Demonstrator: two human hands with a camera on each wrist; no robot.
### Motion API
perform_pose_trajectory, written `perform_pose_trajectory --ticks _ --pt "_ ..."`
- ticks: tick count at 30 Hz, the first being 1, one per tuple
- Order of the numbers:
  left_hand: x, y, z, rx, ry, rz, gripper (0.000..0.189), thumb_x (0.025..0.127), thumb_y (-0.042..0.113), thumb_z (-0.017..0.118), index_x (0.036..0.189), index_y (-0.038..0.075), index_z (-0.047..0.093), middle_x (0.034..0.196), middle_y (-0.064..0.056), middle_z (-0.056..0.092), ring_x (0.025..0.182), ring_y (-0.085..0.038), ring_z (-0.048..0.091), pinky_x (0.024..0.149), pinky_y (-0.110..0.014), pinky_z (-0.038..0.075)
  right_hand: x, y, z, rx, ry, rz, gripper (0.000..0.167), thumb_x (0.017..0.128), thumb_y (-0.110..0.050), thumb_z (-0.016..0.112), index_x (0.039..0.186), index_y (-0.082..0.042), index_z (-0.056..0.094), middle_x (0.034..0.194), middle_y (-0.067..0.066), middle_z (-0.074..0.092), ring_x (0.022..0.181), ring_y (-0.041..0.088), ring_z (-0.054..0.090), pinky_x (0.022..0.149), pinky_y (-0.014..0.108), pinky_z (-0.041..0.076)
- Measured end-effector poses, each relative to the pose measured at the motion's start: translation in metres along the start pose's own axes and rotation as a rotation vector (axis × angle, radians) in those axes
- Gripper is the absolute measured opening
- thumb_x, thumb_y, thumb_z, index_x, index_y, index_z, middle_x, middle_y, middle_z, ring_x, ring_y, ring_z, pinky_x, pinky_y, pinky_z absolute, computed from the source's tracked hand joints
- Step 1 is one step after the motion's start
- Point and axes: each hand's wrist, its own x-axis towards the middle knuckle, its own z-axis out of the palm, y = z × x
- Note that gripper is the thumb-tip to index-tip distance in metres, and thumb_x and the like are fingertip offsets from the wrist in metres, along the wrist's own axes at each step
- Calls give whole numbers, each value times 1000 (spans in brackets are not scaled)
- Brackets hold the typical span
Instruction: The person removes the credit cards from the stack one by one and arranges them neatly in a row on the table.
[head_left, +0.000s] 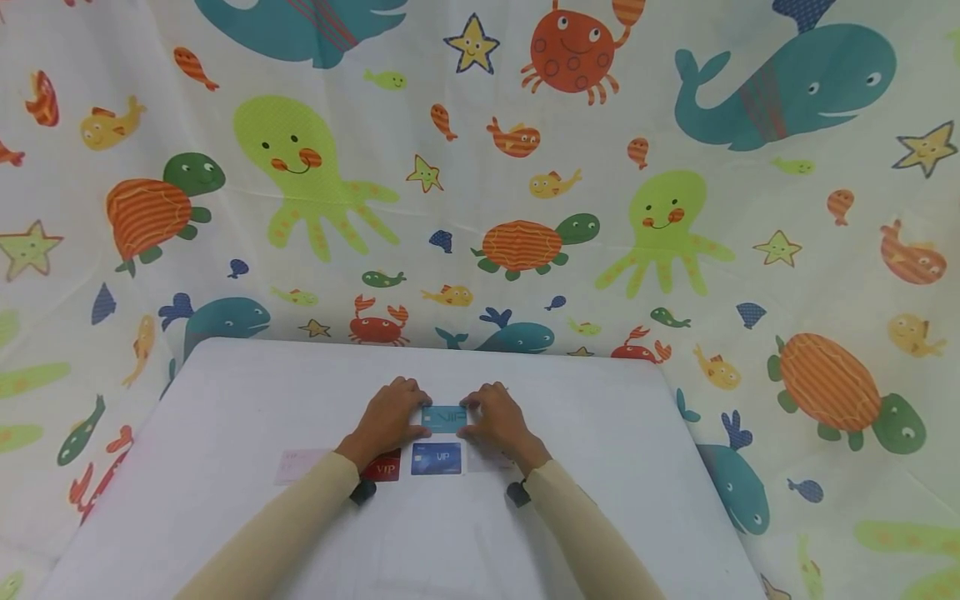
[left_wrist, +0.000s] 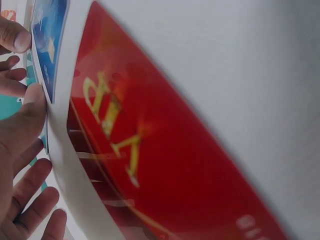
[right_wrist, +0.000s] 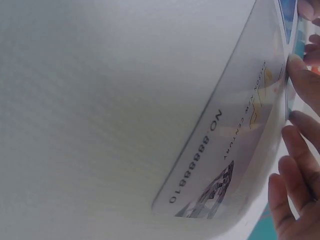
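Observation:
Between both hands is a teal card [head_left: 444,419] with pale lettering, above a row of cards on the white table. My left hand [head_left: 386,423] pinches its left end between thumb and fingers. On the right end, my right hand [head_left: 498,423] grips it the same way. Just below lies a blue VIP card [head_left: 437,459]. A red VIP card [left_wrist: 125,125] lies beneath the left wrist, partly covered in the head view. Under the right wrist is a pale grey-white card [right_wrist: 220,145] with a printed number. In both wrist views the teal card is mostly hidden.
A faint pink card [head_left: 298,467] lies at the left end of the row, partly behind the left sleeve. The white table [head_left: 615,483] ends at a patterned cloth [head_left: 480,167] of sea animals hanging behind it.

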Motion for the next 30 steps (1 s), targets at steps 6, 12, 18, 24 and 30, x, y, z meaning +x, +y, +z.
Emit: perform_pose_trajectory --ticks 6,12,18,24,30 --pt "1 3 -1 -22 -11 -19 56 77 40 96 124 16 77 114 -2 72 99 -18 58 95 -39 58 1 -1 -1 10 -8 1 48 83 -35 94 126 -24 78 111 -6 69 104 13 53 106 33 55" --pt "0 3 0 -47 -3 -38 56 76 37 96 124 16 75 112 -1 73 98 -18 57 94 -37 57 -1 -2 -2 32 -4 1 50 81 -32 95 127 -24 76 112 -6 69 106 14 54 108 36 55" --pt "-2 2 2 -56 -1 -53 57 77 37 96 125 17 75 114 0 74 102 -18 59 99 -40 58 -1 -2 -2 60 -5 -10 52 81 -29 95 128 -23 73 115 -4 71 109 16 55 111 39 53" --pt "-2 2 4 -58 0 -66 56 78 38 95 126 18 75 116 1 74 103 -17 60 102 -40 58 -1 -3 -2 75 2 -26 55 81 -27 95 131 -21 71 117 -1 71 111 17 55 112 41 53" --pt "-3 2 3 -63 1 -63 56 79 37 95 127 17 75 116 0 74 102 -18 59 100 -40 58 -2 -5 -2 62 -8 -4 56 81 -28 95 133 -21 73 116 -2 71 111 16 55 112 39 53"
